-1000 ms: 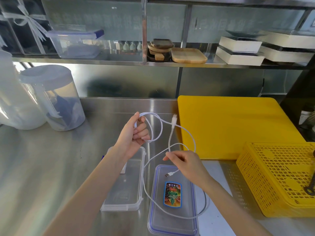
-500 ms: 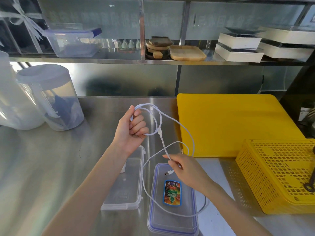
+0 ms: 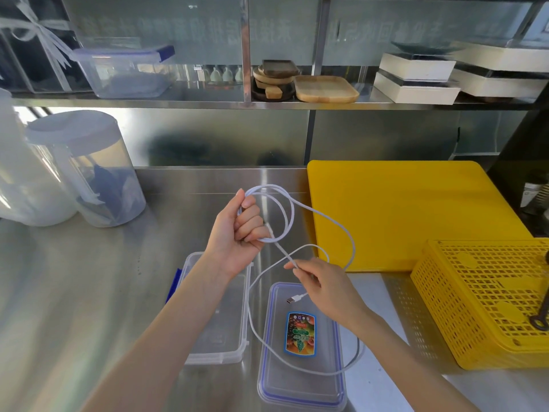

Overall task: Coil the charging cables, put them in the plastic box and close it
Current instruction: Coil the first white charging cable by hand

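A white charging cable (image 3: 332, 217) hangs in loops above the steel counter. My left hand (image 3: 237, 233) is closed around a small coil of it, held over the far end of the clear plastic box (image 3: 225, 349). My right hand (image 3: 323, 288) pinches the cable near one end, just in front of and below the coil; a USB plug (image 3: 292, 299) dangles from under its fingers. A long slack loop trails down over the box's lid (image 3: 300, 385), which lies flat to the right of the box and carries a colourful sticker. My left forearm hides part of the box.
A yellow cutting board (image 3: 401, 209) lies at the right rear and a yellow perforated basket (image 3: 481, 301) at the right front. Two clear jugs (image 3: 89, 171) stand at the left. A shelf above holds a lidded container (image 3: 124, 72), wooden trays and white boxes.
My left hand has closed tighter on the coil, and the plug that stood up near it is now drawn down to the coil. My right hand has stayed pinched on the cable.
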A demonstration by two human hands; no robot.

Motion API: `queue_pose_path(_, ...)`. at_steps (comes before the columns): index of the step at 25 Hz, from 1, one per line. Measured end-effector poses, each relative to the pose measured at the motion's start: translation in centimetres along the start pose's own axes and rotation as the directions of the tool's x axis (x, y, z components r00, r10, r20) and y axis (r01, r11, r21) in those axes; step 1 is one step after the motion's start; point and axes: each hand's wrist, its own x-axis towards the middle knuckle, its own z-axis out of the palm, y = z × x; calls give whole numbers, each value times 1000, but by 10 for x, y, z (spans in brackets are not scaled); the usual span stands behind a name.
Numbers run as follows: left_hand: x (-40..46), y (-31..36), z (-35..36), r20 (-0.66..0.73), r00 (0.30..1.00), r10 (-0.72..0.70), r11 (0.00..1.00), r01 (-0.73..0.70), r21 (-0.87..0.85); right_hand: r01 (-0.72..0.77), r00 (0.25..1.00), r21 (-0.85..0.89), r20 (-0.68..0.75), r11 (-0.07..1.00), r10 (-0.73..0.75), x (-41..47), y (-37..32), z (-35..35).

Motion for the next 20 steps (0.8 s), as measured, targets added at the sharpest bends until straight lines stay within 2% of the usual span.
queue_pose_path(3, -4, -5, -1, 9, 999, -32, 999, 32, 20, 18, 998, 187, -58, 982, -7, 2, -7, -6)
queue_pose_path(5, -6, -9, 1, 5, 999, -42, 992, 41, 120, 15, 998, 309, -70, 951, 7, 4, -14, -8)
queue_pose_path(7, -6, -15, 5, -16, 1000, -13, 968, 17, 250, -50, 997, 558, -24, 829, 76, 7, -25, -13)
queue_pose_path(9, -4, -19, 7, -44, 997, 56, 926, -35, 375, -119, 992, 718, 60, 685, 109, 9, -32, -16)
queue_pose_path(11, -2, -22, 6, -34, 991, 127, 850, -91, 519, -153, 986, 778, 80, 609, 146, 10, -34, -15)
queue_pose_path(13, -2, -27, 4, -9, 985, 172, 770, -128, 625, -150, 963, 797, -17, 585, 270, 12, -39, -15)
queue_pose_path(16, -5, -35, -1, -29, 976, 215, 729, -140, 670, -153, 884, 832, -126, 533, 450, 18, -42, -18)
queue_pose_path(20, -2, -28, -13, -74, 959, 273, 665, -132, 735, -192, 897, 850, -50, 490, 438, 21, -35, -28)
